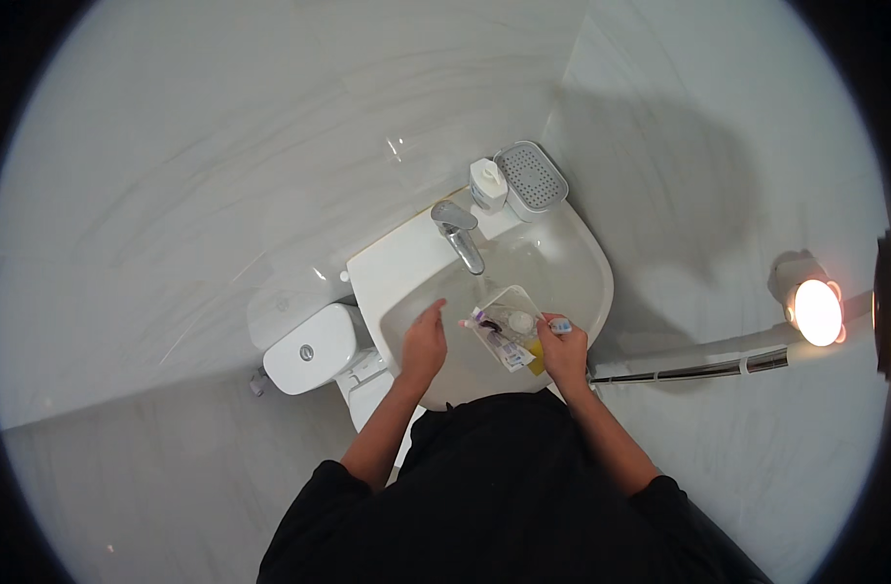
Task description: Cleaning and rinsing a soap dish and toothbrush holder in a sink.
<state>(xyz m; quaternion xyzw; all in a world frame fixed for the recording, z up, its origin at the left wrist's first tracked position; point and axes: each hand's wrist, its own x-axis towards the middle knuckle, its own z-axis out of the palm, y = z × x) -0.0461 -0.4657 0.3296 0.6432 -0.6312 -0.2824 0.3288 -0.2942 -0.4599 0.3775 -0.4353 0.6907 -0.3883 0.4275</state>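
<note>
My right hand (565, 352) grips the right side of a small white bin (531, 293) over the washbasin (597, 306). A small white-and-blue item (560, 325) shows at its fingers; what it is, I cannot tell. Inside the bin are a white tube (514, 353) with printing, a round whitish item (520, 322) and a dark item (491, 324). Something yellow (537, 359) shows by its lower right edge. My left hand (423, 346) is over the basin's left side, fingers extended, holding nothing. Water (480, 285) appears to run from the chrome tap (463, 241) beside the bin's upper edge.
A white pump bottle (487, 188) and a grey perforated soap tray (531, 175) stand on the basin's back corner. The toilet cistern (306, 350) is to the left. On the right are a metal rail (697, 370) and a lit lamp (817, 312).
</note>
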